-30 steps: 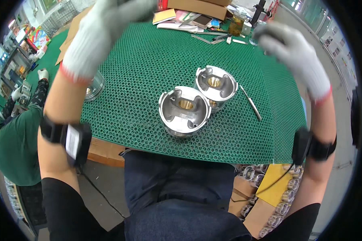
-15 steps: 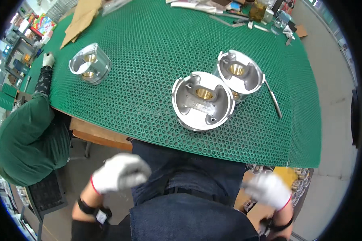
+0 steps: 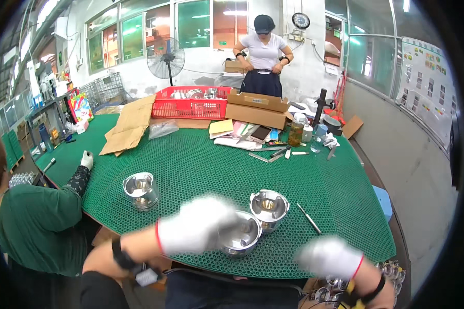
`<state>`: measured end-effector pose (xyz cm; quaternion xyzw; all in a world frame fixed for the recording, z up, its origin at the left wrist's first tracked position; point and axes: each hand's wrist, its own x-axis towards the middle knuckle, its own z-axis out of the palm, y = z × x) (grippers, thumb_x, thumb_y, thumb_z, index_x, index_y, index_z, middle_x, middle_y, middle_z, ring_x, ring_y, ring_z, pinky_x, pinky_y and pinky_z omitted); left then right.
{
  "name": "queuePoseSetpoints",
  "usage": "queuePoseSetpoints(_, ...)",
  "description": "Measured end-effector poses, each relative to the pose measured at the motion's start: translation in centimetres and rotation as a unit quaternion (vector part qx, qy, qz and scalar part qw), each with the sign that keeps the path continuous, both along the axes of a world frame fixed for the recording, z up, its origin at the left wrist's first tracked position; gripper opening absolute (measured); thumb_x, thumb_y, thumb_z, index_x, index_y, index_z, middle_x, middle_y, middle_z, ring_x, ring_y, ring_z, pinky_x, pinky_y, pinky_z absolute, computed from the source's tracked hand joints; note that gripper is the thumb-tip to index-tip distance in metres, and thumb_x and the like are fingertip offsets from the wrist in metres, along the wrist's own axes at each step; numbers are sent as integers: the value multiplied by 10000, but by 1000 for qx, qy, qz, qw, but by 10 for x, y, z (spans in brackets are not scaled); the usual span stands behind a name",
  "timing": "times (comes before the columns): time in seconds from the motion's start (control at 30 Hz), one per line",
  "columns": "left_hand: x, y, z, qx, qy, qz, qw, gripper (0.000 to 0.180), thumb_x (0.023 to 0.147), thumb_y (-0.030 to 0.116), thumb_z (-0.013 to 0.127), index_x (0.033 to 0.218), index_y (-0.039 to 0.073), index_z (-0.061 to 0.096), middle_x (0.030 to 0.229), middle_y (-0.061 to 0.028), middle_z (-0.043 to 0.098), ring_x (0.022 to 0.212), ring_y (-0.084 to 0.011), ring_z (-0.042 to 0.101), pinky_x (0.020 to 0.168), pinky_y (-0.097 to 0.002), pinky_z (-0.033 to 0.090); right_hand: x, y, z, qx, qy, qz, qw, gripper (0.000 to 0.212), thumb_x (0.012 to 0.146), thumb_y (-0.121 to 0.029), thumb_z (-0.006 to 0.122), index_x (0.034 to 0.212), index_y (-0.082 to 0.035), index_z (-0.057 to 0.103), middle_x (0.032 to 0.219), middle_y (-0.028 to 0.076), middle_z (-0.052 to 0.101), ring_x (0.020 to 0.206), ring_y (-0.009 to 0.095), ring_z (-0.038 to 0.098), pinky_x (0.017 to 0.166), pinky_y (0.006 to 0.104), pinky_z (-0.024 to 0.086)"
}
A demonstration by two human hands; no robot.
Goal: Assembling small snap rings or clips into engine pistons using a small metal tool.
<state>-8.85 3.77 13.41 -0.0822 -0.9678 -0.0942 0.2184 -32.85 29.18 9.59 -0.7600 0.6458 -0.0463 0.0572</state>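
Note:
My left hand (image 3: 196, 227), in a white glove and blurred by motion, hovers over the near edge of the green mesh table (image 3: 201, 159). Its fingers overlap the left side of a metal piston (image 3: 242, 238); the blur hides whether it grips it. A second piston (image 3: 269, 205) stands just behind that one, touching or nearly so. A third piston (image 3: 141, 190) stands apart at the left. My right hand (image 3: 329, 256), also gloved and blurred, is at the table's near right edge with nothing visible in it.
A thin metal rod (image 3: 309, 217) lies right of the pistons. A seated person in green (image 3: 33, 226) reaches onto the table at the left. At the far end are a red crate (image 3: 191, 105), cardboard boxes (image 3: 255, 110), bottles (image 3: 296, 134) and a standing person (image 3: 263, 56).
The view has tilted up from my lap to the whole table and room. Both hands have risen from below the table edge to its near rim, the left one reaching the nearest piston.

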Motion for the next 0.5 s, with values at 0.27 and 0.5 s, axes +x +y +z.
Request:
queuePoseSetpoints(0.27,75,24,-143,200,-12,129,971,299,850,174,648,1127,71,607,1066,-130,633,989,-338,603,875,-437,485,-83,23,-76,-165,-87,-229,956,331,726,12,648,1053,-37,644,1020,147,633,948,340,627,820,417,504)
queuePoseSetpoints(0.5,22,17,-132,-18,148,141,979,308,788,185,598,1065,50,611,1112,-144,608,1129,-310,569,1102,-506,349,-175,-75,-162,-44,78,-234,968,490,762,42,615,1229,-97,561,1125,185,576,1002,385,598,851,458,494)
